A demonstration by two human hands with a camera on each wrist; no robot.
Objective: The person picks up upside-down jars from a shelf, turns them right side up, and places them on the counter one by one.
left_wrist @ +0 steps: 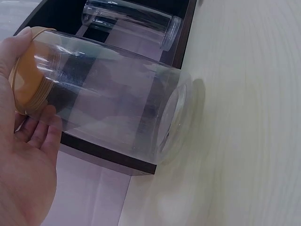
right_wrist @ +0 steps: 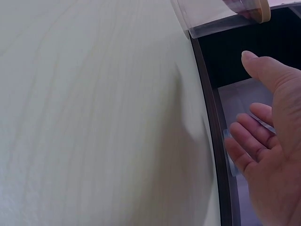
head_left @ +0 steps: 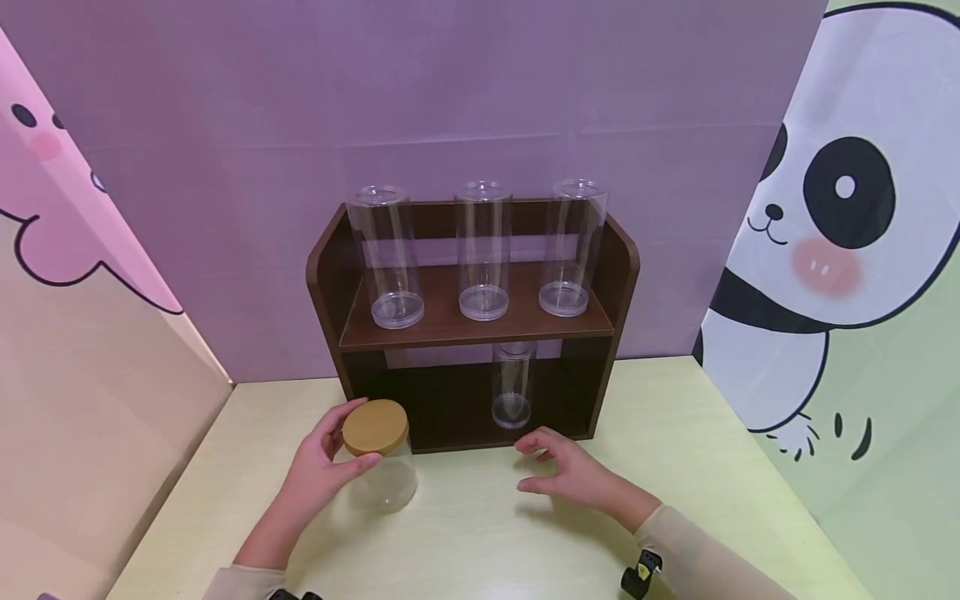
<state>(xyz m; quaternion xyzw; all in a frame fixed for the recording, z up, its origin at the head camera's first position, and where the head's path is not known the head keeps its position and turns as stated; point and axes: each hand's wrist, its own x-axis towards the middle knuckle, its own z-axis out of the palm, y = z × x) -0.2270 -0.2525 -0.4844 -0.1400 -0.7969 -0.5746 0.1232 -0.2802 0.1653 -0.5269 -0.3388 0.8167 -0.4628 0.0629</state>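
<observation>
Bright head view, dimmer wrist views perhaps slightly blurred, soft shadows on tabletop (head_left: 465, 542).

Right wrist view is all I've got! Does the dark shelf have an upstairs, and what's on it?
Observer: Yes, three clear containers stand in a row on the upper shelf.
Operator: Cool! What's happening over on the left?
Observer: The left hand holds a jar by its tan lid.
Operator: Anything fun around there?
Observer: A big panda picture is on the right side of the head view.
</observation>
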